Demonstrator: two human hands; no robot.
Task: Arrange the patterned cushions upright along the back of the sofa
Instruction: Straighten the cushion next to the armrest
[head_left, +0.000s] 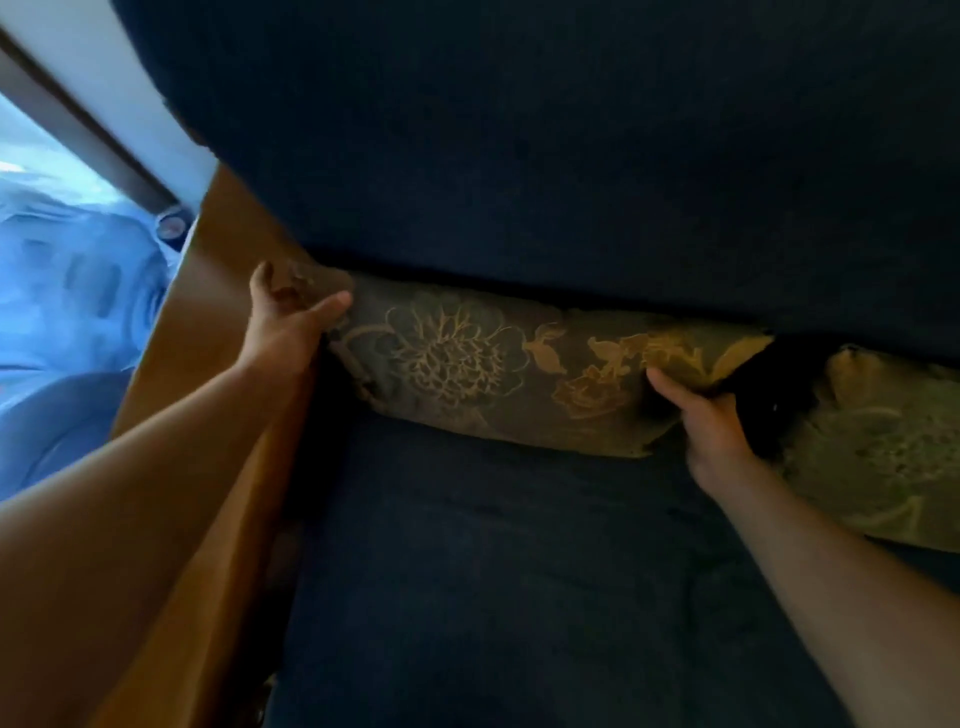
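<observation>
Lying lengthwise left to right against the sofa back (571, 156), the patterned cushion (467, 358) (floral face toward the camera) is pinched at both ends by left hand (288, 322) and right hand (711, 421) fingers (332, 304).

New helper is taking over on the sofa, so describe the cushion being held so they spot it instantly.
Find the dark blue sofa backrest; along its base lie two floral cushions. Take the left cushion, beside the wooden armrest. Unlike the right cushion, it is gripped at both ends by the left hand and right hand.
</observation>
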